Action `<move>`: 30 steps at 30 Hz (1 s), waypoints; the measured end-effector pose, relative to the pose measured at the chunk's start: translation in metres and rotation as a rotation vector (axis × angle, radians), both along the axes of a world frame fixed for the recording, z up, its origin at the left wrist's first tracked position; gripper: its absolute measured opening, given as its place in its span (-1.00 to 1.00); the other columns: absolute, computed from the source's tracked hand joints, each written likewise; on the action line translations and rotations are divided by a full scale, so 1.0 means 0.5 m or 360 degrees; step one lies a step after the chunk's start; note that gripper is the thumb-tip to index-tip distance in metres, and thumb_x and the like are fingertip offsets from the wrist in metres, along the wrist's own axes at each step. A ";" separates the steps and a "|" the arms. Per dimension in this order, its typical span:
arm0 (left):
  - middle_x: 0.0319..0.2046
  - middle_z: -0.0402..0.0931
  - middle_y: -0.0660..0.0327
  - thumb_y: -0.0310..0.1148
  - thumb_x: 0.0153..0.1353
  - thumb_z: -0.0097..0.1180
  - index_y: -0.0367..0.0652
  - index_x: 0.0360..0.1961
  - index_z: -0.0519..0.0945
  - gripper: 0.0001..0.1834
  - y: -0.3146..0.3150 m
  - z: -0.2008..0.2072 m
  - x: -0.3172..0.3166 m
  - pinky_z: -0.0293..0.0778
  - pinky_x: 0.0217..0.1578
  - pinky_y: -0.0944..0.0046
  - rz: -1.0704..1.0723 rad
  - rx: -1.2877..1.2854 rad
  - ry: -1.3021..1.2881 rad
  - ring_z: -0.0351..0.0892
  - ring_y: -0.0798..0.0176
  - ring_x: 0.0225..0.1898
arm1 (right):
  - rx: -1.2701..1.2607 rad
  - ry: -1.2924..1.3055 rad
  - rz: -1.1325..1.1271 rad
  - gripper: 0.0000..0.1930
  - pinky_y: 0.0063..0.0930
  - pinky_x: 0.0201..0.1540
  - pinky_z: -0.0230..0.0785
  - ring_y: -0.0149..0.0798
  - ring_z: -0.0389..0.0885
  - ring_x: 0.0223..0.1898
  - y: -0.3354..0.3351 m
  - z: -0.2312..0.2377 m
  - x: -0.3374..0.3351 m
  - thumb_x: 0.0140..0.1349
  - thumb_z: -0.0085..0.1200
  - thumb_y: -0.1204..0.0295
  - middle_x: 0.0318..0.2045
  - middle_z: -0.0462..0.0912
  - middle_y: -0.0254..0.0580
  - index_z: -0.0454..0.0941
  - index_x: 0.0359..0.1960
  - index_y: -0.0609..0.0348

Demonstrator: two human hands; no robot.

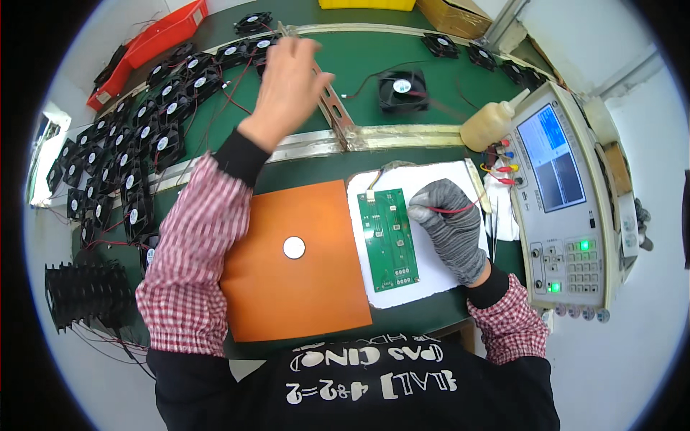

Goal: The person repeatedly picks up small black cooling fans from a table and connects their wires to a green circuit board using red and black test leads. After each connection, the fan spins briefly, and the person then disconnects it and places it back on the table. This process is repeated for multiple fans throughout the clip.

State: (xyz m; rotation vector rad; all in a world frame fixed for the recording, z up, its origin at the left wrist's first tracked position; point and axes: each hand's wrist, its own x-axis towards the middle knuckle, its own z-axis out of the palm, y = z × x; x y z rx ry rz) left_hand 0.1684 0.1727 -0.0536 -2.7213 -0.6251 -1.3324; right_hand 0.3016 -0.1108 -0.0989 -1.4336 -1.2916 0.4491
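My bare left hand [287, 90] is raised over the metal rail at the far side, its thumb spread away from the fingers. Nearest to it are black cooling fans [233, 52]; nothing shows in its grasp, though the fingertips are partly hidden. My right hand [453, 230], in a grey knitted glove, pinches a thin red test lead [460, 210] beside a green circuit board [388, 244]. That board lies on a white pad [438, 284], with a white connector and wires at its top. One black fan [402, 91] sits apart beyond the rail, its blades blurred.
An orange mat [295, 302] with a white disc [294, 248] lies left of the board. At right stands a test instrument [557, 194] with a lit screen, beside a squeeze bottle [489, 126]. Many fans crowd the left, near red bins [165, 32]. A slotted metal bar [333, 108] crosses the bench.
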 end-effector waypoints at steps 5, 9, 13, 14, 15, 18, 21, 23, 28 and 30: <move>-0.28 0.38 0.10 -0.38 -0.02 0.33 -0.13 -0.32 0.56 -0.76 0.141 -0.069 -0.035 0.34 -0.20 0.06 0.0440 0.0228 0.0559 0.37 -0.02 -0.19 | 0.0157 0.0053 -0.0075 -0.75 -0.57 -0.25 0.39 -0.45 0.49 -0.37 -0.007 0.001 0.015 0.13 0.28 0.42 -0.35 0.56 -0.30 0.60 -0.16 0.20; -0.32 0.35 0.16 -0.45 0.01 0.25 -0.15 -0.38 0.53 -0.85 -0.028 -0.013 -0.092 0.32 -0.18 0.14 -0.0224 -0.0234 0.0367 0.36 0.03 -0.17 | 0.0290 -0.0335 -0.0093 -0.56 -0.51 -0.16 0.48 -0.36 0.58 -0.25 -0.017 0.018 0.019 0.13 0.27 0.48 -0.06 0.54 -0.15 0.49 0.08 0.14; -0.31 0.41 0.24 -0.53 0.03 0.13 -0.11 -0.44 0.47 -0.91 -0.274 0.064 -0.200 0.33 -0.17 0.13 -0.1296 -0.0470 0.0512 0.43 0.13 -0.23 | 0.0256 -0.0269 0.0500 -0.28 -0.28 0.11 0.42 -0.15 0.53 0.06 -0.028 0.068 -0.044 0.07 0.25 0.56 0.27 0.33 -0.01 0.29 0.32 0.06; -0.30 0.44 0.27 -0.52 0.04 0.10 -0.09 -0.45 0.47 -0.92 -0.322 0.069 -0.220 0.33 -0.18 0.12 -0.1648 -0.0621 0.0432 0.45 0.16 -0.24 | 0.0215 -0.0335 0.0723 -0.29 -0.26 0.12 0.40 -0.12 0.53 0.05 -0.025 0.072 -0.059 0.08 0.23 0.55 0.22 0.38 0.00 0.28 0.33 0.06; -0.29 0.45 0.30 -0.48 0.05 0.09 -0.05 -0.46 0.47 -0.94 -0.369 0.075 -0.248 0.33 -0.20 0.12 -0.1754 -0.0540 0.0568 0.46 0.19 -0.24 | 0.0170 -0.0401 0.0938 -0.29 -0.24 0.14 0.38 -0.09 0.53 0.03 -0.027 0.076 -0.072 0.09 0.21 0.54 0.17 0.43 0.01 0.27 0.34 0.06; -0.29 0.46 0.35 -0.38 0.03 0.09 0.00 -0.48 0.47 -0.96 -0.402 0.107 -0.316 0.30 -0.24 0.14 -0.1677 -0.0524 0.1009 0.48 0.25 -0.21 | 0.0059 -0.0904 0.1009 -0.44 -0.21 0.01 0.39 -0.04 0.51 -0.13 -0.059 0.077 -0.081 0.09 0.18 0.46 -0.19 0.53 -0.11 0.42 0.20 0.06; -0.34 0.41 0.30 -0.36 -0.08 0.09 -0.02 -0.52 0.46 -0.93 -0.351 0.160 -0.380 0.25 -0.27 0.16 -0.0744 -0.0123 0.1207 0.44 0.17 -0.24 | 0.0034 -0.1254 0.0549 -0.66 -0.23 -0.08 0.40 -0.08 0.49 -0.22 -0.086 0.070 -0.030 0.07 0.19 0.43 -0.28 0.50 -0.18 0.58 -0.06 0.09; -0.38 0.36 0.20 -0.46 -0.11 0.11 -0.19 -0.49 0.45 -0.88 -0.315 0.150 -0.407 0.28 -0.26 0.13 0.0016 0.0390 0.0970 0.39 0.10 -0.31 | -0.0121 -0.1401 0.0260 -0.82 -0.26 -0.12 0.40 -0.09 0.49 -0.23 -0.088 0.078 -0.006 0.07 0.21 0.42 -0.29 0.51 -0.20 0.65 -0.26 0.13; -0.33 0.38 0.22 -0.45 -0.07 0.11 -0.13 -0.38 0.47 -0.84 -0.332 0.096 -0.366 0.34 -0.23 0.15 -0.0468 0.0292 0.0695 0.42 0.15 -0.28 | -0.0264 -0.0194 0.0147 -0.85 -0.41 -0.15 0.42 -0.25 0.58 -0.27 -0.064 0.051 0.002 0.14 0.24 0.46 -0.37 0.59 -0.19 0.67 -0.26 0.21; -0.28 0.41 0.21 -0.42 -0.05 0.08 -0.14 -0.42 0.42 -0.87 -0.347 0.078 -0.338 0.38 -0.14 0.18 -0.0779 0.0099 0.0846 0.48 0.14 -0.17 | -0.0274 -0.0078 0.0154 -0.86 -0.42 -0.12 0.42 -0.29 0.58 -0.25 -0.058 0.040 -0.002 0.15 0.22 0.50 -0.35 0.60 -0.20 0.66 -0.26 0.24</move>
